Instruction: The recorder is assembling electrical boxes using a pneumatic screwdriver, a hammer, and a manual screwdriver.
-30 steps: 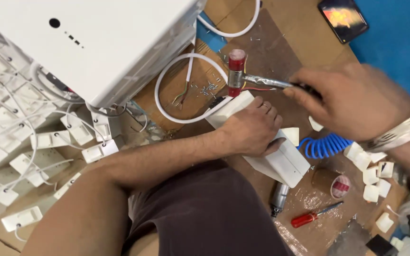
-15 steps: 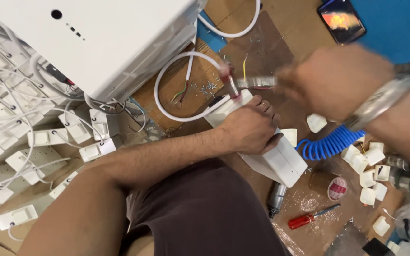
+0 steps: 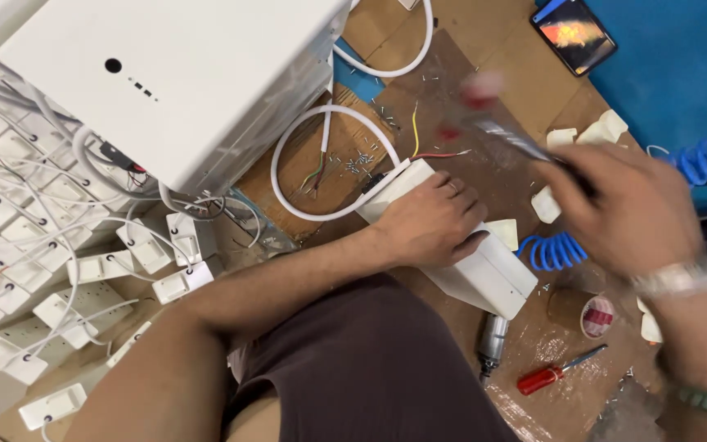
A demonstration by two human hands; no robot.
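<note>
Since half a second ago your right hand swung right with the hammer, now raised and blurred, looks like a red head. Your white power strip housing sits mid-scene, left hand pressed flat on its far end. It's light, rigid, slick plastic that could crack, so pin it by the body, clear of the loose wires.

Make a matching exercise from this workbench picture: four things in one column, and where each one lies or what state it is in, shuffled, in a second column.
Things:
1. left hand
2. right hand
3. red-handled screwdriver
4. phone

Places or states:
A. lit, by the blue mat at top right
B. lying loose at the bottom, right of the knee
C. pressed flat on the long white box
D. raised and blurred, gripping a hammer

Pairs: 1-C, 2-D, 3-B, 4-A
</note>
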